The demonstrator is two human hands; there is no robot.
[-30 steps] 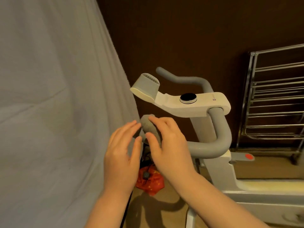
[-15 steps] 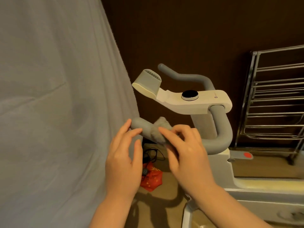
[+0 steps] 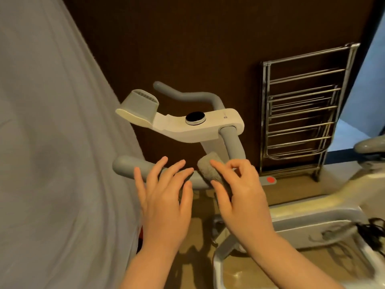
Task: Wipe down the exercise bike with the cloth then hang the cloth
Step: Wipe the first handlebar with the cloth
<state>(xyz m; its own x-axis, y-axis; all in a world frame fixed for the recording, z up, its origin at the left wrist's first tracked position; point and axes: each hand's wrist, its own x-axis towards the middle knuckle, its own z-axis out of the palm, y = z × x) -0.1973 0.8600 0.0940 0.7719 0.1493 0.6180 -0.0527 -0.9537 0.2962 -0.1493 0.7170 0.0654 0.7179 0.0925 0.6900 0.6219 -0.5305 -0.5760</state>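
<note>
Under the right hand (image 3: 243, 197), whose grip pinches a small grey cloth (image 3: 210, 170) between thumb and fingers, lies the near grey handlebar (image 3: 127, 167) of the exercise bike (image 3: 312, 222). A second ago the cloth sat at the bar's free end; now it is well along toward the bend by the stem, so this bar looks nearly wiped. Just left of that grip, the left hand (image 3: 164, 203) hovers spread and empty above the bar. Beyond, the white console (image 3: 208, 130) carries a round black dial (image 3: 195, 118) and a small logo too faint to read. Right of the grip stands a chrome rack (image 3: 300, 113), a likely hanging place.
</note>
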